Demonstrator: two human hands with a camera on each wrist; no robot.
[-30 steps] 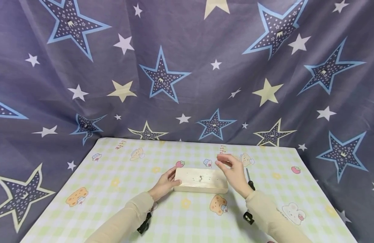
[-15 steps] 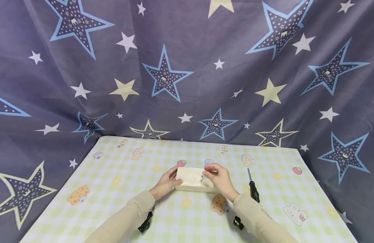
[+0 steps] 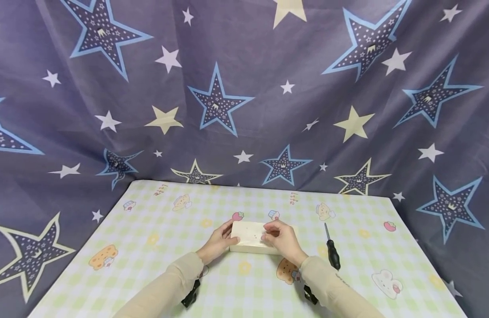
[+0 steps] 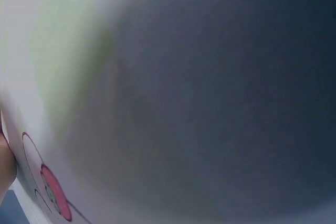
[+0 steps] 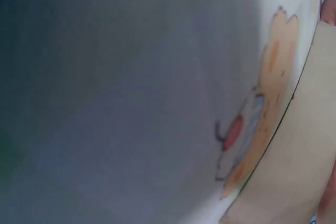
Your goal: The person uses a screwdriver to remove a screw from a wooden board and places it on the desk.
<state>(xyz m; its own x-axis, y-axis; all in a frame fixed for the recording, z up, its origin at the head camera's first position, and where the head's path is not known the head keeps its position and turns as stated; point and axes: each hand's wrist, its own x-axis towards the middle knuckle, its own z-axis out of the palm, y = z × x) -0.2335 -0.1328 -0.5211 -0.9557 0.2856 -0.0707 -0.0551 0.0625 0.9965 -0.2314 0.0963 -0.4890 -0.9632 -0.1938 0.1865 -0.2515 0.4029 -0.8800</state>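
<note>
A pale wooden block with small dark holes or marks in its top lies in the middle of the table. My left hand grips its left end, thumb at the near top edge and fingers behind. Above the block, my right hand pinches a small metallic piece standing at its top; the fingertips mostly cover it, so its kind is unclear. In the right wrist view the block's side fills the right edge. Only a bit of my left hand shows in the left wrist view.
A screwdriver with a black handle lies right of the block, its shaft pointing away. The table's checked cloth carries cartoon prints. A star-patterned curtain hangs behind the table.
My right hand has moved left and down from beyond the block's right end to the small piece on its top, uncovering the screwdriver. My left hand keeps its grip on the block.
</note>
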